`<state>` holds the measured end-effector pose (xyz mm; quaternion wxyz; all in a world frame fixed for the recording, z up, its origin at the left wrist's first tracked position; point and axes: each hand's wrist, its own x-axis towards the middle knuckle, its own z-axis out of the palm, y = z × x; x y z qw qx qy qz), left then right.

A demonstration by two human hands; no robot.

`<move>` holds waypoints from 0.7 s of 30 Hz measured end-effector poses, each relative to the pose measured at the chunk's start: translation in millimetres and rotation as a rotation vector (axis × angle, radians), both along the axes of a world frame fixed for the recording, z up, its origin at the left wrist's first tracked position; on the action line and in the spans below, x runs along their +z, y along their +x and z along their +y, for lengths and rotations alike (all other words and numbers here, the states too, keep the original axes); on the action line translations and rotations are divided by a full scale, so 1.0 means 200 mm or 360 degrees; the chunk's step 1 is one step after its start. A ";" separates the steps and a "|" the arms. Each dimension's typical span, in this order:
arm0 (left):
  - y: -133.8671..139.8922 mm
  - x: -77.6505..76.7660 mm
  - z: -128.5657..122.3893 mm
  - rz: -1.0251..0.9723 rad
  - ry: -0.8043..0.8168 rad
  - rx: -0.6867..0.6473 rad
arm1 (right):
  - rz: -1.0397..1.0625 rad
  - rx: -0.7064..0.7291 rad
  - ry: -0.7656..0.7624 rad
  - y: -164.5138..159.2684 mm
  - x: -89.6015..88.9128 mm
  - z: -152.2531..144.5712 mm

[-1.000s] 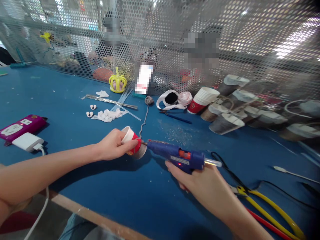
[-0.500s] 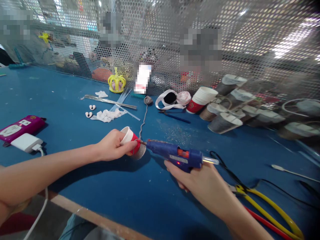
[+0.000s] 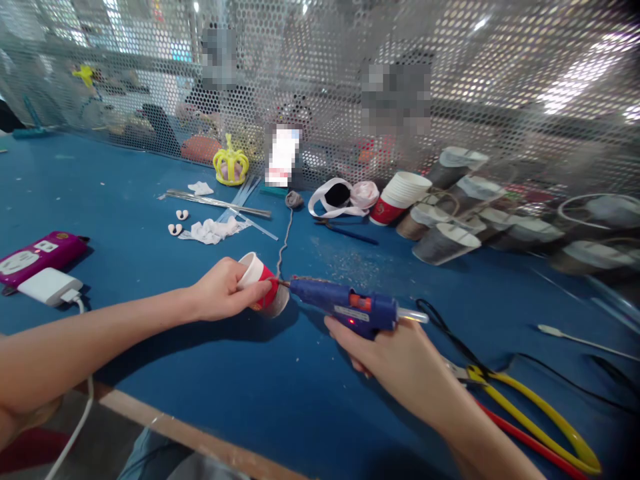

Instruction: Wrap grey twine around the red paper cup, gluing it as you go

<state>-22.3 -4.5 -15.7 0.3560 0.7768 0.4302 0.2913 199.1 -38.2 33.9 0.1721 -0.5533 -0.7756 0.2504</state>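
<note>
Just the view's slid slightly since earlier; left hand [image 3: 223, 291] pinches the paper cup [image 3: 265, 273], back from the bench's front edge [image 3: 200, 434]. Right hand [image 3: 385, 350] grips the glue gun [image 3: 325, 298], trigger hidden; nozzle [image 3: 284, 284] contact's hard to tell.

The left hand [image 3: 225, 290] covers one side of the red-and-white paper cup [image 3: 254, 267], and the nozzle [image 3: 283, 283] of the blue plastic glue gun [image 3: 320, 297] is too small at its tip to tell whether it touches the cup. The right hand [image 3: 383, 347] hides the gun's grip; the print on its pale label [image 3: 351, 313] is illegible. The right forearm [image 3: 465, 420] conceals part of the pliers with yellow and red handles [image 3: 543, 410] and leaves at the bottom edge; the left edge crops the magenta plastic power strip [image 3: 63, 247]. Pixelation masks the bright upright display [image 3: 283, 155], and shapes behind the perforated grey metal screen [image 3: 320, 87] blur.
</note>
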 end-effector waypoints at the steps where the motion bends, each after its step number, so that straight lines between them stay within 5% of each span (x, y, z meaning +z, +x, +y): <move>1: 0.00 0.00 0.00 -0.0005 -0.0025 0.0014 | -0.0007 0.0024 0.0047 0.01 -0.01 0.00; 11: 0.01 -0.03 0.02 -0.0259 -0.0235 0.0142 | 0.0105 -0.0135 0.0242 -0.04 -0.01 -0.04; 21: 0.03 -0.02 0.04 -0.0588 -0.0558 0.0196 | 0.0132 -0.0155 0.0280 -0.02 -0.12 -0.08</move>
